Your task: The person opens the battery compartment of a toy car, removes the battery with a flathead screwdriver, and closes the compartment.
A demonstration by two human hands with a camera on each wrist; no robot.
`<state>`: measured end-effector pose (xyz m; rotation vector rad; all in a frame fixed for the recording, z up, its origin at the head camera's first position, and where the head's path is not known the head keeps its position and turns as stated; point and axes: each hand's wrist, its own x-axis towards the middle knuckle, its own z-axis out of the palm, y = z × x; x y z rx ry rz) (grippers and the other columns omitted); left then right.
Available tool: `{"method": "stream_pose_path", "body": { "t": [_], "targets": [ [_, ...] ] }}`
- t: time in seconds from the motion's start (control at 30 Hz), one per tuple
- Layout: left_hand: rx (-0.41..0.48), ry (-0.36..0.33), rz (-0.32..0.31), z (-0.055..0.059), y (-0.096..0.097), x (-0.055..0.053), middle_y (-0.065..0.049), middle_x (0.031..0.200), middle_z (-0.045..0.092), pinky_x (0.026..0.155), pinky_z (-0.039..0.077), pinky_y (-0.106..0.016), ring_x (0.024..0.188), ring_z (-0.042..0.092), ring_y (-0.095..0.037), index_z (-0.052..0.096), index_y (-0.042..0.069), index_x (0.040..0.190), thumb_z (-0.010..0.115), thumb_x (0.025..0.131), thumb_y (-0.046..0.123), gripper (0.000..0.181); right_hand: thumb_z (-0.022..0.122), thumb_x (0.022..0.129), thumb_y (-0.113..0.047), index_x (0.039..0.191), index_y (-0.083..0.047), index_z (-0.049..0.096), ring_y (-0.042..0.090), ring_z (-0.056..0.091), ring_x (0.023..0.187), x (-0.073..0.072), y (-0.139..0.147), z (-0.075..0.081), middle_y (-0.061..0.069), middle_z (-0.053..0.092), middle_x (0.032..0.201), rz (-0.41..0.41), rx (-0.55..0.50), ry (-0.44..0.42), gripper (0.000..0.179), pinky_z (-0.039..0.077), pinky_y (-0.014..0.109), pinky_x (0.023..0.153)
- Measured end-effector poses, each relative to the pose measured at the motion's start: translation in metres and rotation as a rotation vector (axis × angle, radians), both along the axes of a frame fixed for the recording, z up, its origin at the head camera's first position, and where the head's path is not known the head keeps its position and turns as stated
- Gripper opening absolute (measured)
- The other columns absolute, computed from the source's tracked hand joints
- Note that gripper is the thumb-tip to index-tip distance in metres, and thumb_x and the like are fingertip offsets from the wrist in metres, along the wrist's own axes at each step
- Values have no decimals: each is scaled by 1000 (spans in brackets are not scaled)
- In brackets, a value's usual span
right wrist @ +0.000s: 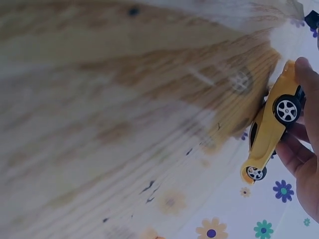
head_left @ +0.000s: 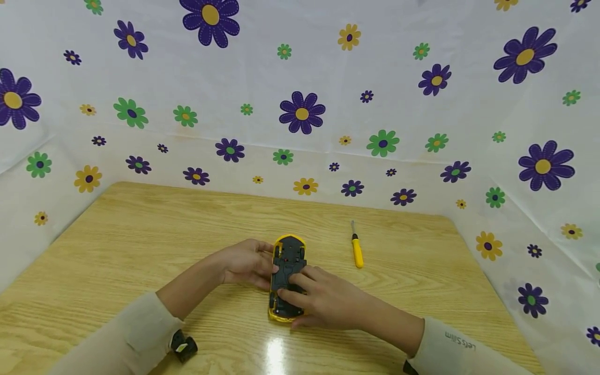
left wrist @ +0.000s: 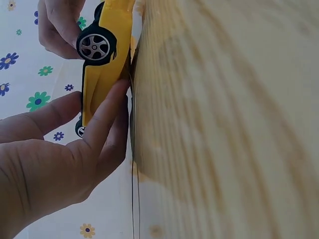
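Note:
A yellow toy car (head_left: 285,274) lies upside down at the front middle of the table, its black underside facing up. My left hand (head_left: 247,264) grips its left side, with the thumb on the underside's edge and fingers against the yellow body (left wrist: 102,89). From the right, my right hand (head_left: 330,299) holds the near part, fingertips on the underside and thumb at the near end. Silver-spoked wheels show in both wrist views, including a rear or front wheel (right wrist: 286,109) beside the right hand (right wrist: 308,129). The car's roof is turned down toward the tabletop.
A screwdriver (head_left: 358,251) with a yellow handle lies on the wooden table (head_left: 187,224), right of the car and farther back, its shaft pointing away. Flower-printed white cloth (head_left: 262,78) hangs behind the table and along both sides.

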<state>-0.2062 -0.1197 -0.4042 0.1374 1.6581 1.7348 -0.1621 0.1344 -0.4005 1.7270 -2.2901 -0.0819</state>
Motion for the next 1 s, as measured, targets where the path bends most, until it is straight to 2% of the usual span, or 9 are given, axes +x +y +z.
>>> {"method": "stream_pose_path", "body": {
  "t": [0.27, 0.53, 0.73, 1.0],
  "targets": [
    [17, -10, 0, -2, -2, -1, -28, 132, 59, 93, 59, -53, 108, 69, -37, 28, -10, 153, 57, 96, -9, 64, 56, 100, -60, 143, -22, 60, 19, 56, 113, -5, 3, 6, 3, 61, 132, -80, -4, -89, 58, 54, 33, 97],
    [21, -24, 23, -2, -2, -1, -28, 128, 62, 93, 59, -54, 111, 67, -39, 28, -9, 153, 56, 93, -11, 66, 67, 99, -45, 143, -14, 60, 20, 57, 112, -20, 8, 14, 5, 64, 127, -152, -69, -132, 54, 55, 33, 95],
    [5, -21, 36, -4, -2, -1, -29, 128, 61, 91, 60, -54, 108, 69, -38, 23, -8, 154, 56, 93, -10, 69, 68, 100, -38, 143, -11, 59, 21, 57, 111, -28, 9, 22, 5, 63, 125, -240, -101, -231, 52, 55, 36, 92],
    [-17, -18, 54, -3, -1, -1, -29, 126, 60, 90, 61, -54, 104, 70, -37, 20, -7, 156, 57, 92, -9, 74, 68, 101, -36, 141, -11, 59, 22, 58, 110, -33, 7, 23, 7, 63, 124, -331, -110, -359, 48, 56, 38, 90]
  ]
}}
